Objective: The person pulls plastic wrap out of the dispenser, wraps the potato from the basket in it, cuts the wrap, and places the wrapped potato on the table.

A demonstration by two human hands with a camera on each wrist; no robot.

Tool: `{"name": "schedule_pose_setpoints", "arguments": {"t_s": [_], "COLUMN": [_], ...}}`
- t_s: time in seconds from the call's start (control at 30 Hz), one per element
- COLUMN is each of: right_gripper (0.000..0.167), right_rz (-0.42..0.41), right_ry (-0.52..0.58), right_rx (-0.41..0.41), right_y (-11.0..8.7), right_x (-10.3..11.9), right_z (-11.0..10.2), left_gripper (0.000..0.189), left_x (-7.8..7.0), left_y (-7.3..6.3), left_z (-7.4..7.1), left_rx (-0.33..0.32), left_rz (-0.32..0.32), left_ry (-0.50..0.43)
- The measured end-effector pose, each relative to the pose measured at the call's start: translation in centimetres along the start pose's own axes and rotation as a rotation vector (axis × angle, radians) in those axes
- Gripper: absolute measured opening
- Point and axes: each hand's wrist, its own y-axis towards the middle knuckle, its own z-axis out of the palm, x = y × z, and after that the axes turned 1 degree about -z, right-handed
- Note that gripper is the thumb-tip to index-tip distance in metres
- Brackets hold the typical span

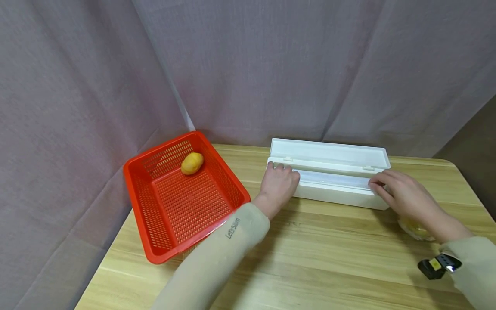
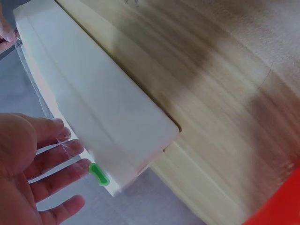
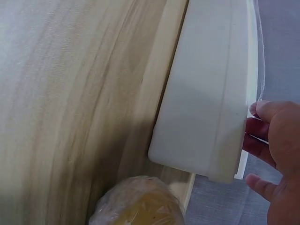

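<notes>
A long white cling film dispenser box [image 1: 333, 196] stands at the back of the table with its lid [image 1: 329, 153] raised. My left hand [image 1: 280, 183] is over its left end, and my right hand [image 1: 404, 193] is over its right end. Clear cling film [image 3: 260, 61] stretches between them along the box's upper edge. Thumb and forefinger of the right hand pinch the film's edge. The left thumb and forefinger pinch it too, with the other fingers spread and film lying over their tips. A green slider [image 2: 99, 174] sits on the box beside the left fingers.
A red perforated basket [image 1: 155, 254] stands at the left, holding one yellow oval fruit or vegetable [image 1: 192, 163]. A film-wrapped yellow item [image 1: 416, 228] lies on the wooden table [image 1: 329, 267], partly behind the right forearm. Grey curtains [image 1: 271, 77] hang behind.
</notes>
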Motion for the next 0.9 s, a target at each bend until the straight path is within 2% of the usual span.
{"name": "schedule_pose_setpoints", "arguments": {"t_s": [0.27, 0.57, 0.9], "right_gripper": [0.007, 0.005, 0.003], "right_rz": [0.014, 0.096, 0.108], "right_ry": [0.016, 0.018, 0.027], "right_rx": [-0.014, 0.077, 0.077], "right_y": [1.0, 2.3, 3.4], "right_x": [-0.1, -0.5, -0.6], "right_z": [-0.2, -0.9, -2.3], "left_gripper": [0.026, 0.032, 0.030], "left_x": [0.3, 1.2, 2.3], "left_y": [0.7, 1.9, 2.6], "left_z": [-0.3, -0.8, -2.4], "left_rx": [0.007, 0.017, 0.030], "left_rz": [-0.023, -0.114, -0.113], "left_ry": [-0.018, -0.143, -0.195]}}
